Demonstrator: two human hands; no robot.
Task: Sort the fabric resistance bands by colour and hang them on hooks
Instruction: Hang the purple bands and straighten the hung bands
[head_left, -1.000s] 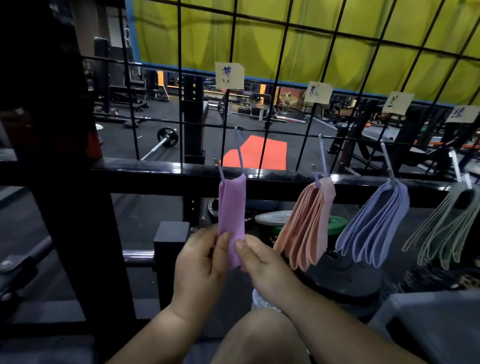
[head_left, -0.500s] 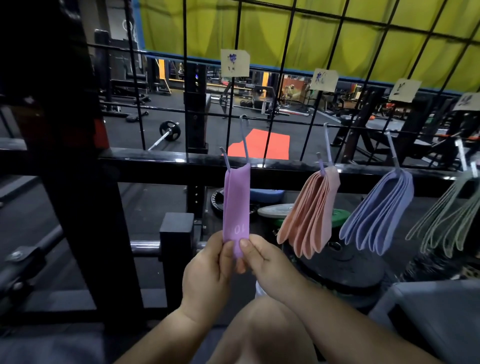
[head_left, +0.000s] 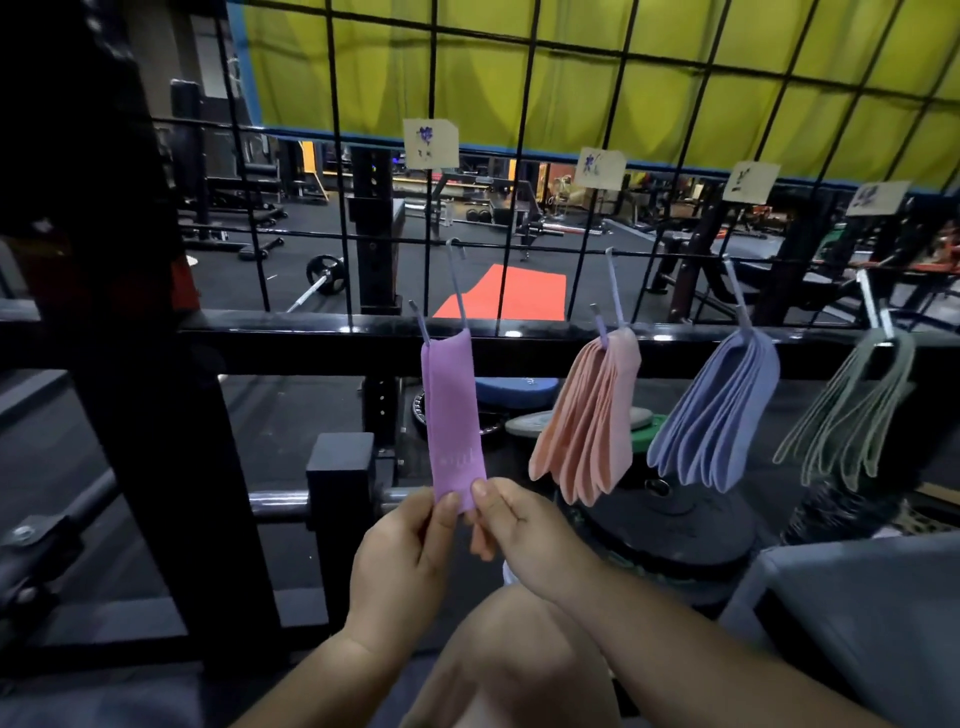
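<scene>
While both grips slide down it, the purple band (head_left: 452, 415) comes to hang at full length from the leftmost hook (head_left: 458, 291), flat and straight, where a second ago it was held higher up (a pale printed mark now shows near its lower end). The left grip (head_left: 400, 561) and right grip (head_left: 524, 540) each pinch its bottom hem between thumb and fingers, side by side. That reads as a last smoothing: the band already sits under the first paper label (head_left: 430, 144). To its right hang the pink bands (head_left: 587, 421), blue bands (head_left: 717, 410) and green bands (head_left: 852, 410), each bundle on its own hook, so the sorting looks nearly done
</scene>
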